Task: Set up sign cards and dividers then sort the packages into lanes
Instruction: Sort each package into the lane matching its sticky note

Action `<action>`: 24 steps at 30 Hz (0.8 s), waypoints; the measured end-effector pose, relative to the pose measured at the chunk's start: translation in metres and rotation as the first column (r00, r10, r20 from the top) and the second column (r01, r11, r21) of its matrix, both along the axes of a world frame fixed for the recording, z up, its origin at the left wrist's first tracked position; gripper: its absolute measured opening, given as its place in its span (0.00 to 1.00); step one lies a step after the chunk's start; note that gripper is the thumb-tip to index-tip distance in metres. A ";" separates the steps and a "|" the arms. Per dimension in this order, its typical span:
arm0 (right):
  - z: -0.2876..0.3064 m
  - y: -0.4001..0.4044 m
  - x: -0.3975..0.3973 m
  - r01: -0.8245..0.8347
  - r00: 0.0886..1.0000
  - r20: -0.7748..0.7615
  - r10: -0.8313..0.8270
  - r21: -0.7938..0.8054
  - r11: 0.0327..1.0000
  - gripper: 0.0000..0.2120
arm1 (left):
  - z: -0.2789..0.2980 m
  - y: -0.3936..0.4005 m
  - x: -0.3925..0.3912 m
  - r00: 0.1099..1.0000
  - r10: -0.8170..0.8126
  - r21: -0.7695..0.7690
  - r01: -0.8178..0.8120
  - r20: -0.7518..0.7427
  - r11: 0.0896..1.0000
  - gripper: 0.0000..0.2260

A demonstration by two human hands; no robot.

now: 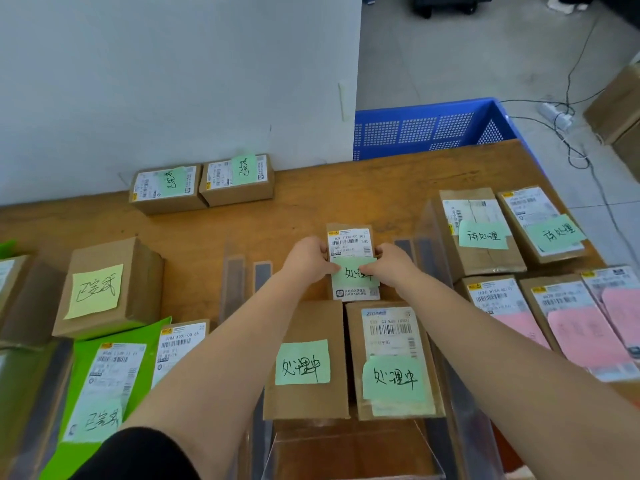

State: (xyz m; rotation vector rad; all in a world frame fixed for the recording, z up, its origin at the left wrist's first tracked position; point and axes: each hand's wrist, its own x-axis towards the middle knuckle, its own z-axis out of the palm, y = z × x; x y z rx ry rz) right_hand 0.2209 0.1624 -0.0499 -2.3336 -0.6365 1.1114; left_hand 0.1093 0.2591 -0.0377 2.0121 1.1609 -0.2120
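Packages are lying in lanes across the wooden table [311, 202], and I am working on the small box [351, 261] in the middle lane, just beyond two bigger boxes [306, 362] that are carrying the same green note. I am gripping it from both sides: my left hand [308, 259] is curling round its left edge with the thumb lying on the green note [355, 273], and my right hand [391, 266] is pinching the right edge with its thumb on the note too. Neither hand is open; both are closed on this one box. I judge I am squaring it into line at the far end of the lane. To do this well, I am thinking the box should be sitting flat, its long edge running the same way as the two boxes nearer me, and staying between the clear dividers [263, 271] on either side without nudging them, since they look light and easy to shift. I should also be pressing the note flat so the writing is showing. Boxes on the right [481, 233] are bearing a different green note, so this one must not be drifting over that way
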 end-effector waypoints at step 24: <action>0.065 0.147 -0.049 -0.345 0.917 0.302 0.262 0.266 0.900 0.28 | 0.066 0.125 -0.071 0.966 0.168 0.350 -0.230 0.198 0.908 0.21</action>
